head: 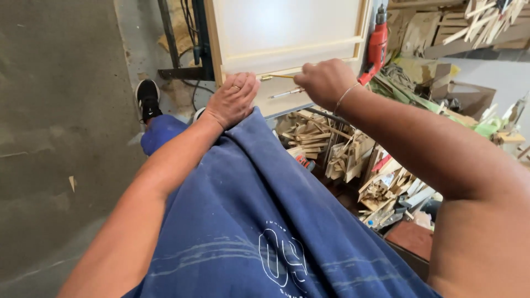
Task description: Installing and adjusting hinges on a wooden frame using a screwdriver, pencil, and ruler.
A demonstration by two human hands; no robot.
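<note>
A cream-coloured wooden cabinet door panel (pixel 287 33) lies flat ahead of me. My left hand (pixel 233 99) rests palm down on its near edge, fingers curled over the edge, a ring on one finger. My right hand (pixel 326 81), with a thin bracelet at the wrist, is closed around a slim metal tool (pixel 285 93) whose tip lies on the panel's near rail. A second thin yellowish rod (pixel 276 76) pokes out beside it between the two hands. My blue shirt fills the lower middle of the view.
A red power drill (pixel 377 41) stands at the panel's right edge. Heaps of wood offcuts (pixel 342 154) lie below right and more timber scraps (pixel 469 22) at top right. Grey concrete floor (pixel 61 110) spreads left, with my black shoe (pixel 148 98) on it.
</note>
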